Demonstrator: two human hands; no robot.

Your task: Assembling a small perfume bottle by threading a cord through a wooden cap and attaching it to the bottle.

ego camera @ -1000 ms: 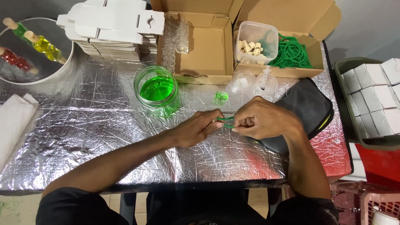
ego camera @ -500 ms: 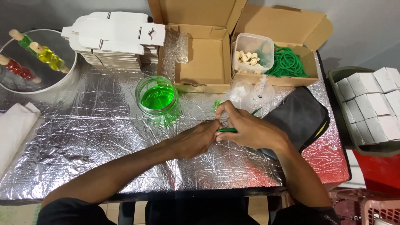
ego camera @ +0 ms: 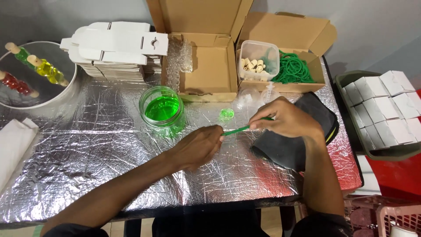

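Covering the table: one foil sheet [ego camera: 87, 175].
Boxes: two open brown cartons [ego camera: 206, 74], one stack of flat white ones [ego camera: 114, 48], about ten folded white ones in a tray [ego camera: 381, 114].
Bowl: one [ego camera: 39, 94], holding three coloured pieces on sticks.
Pouch: one, black [ego camera: 298, 145].
Jar: one [ego camera: 161, 110], green liquid inside.
Tub: one [ego camera: 258, 61], pale plugs inside.
Left hand [ego camera: 199, 147]: fingers curled, pinching the near end of the green cord [ego camera: 239, 130].
Right hand [ego camera: 287, 120]: fingers closed on the cord's far end, above the pouch.
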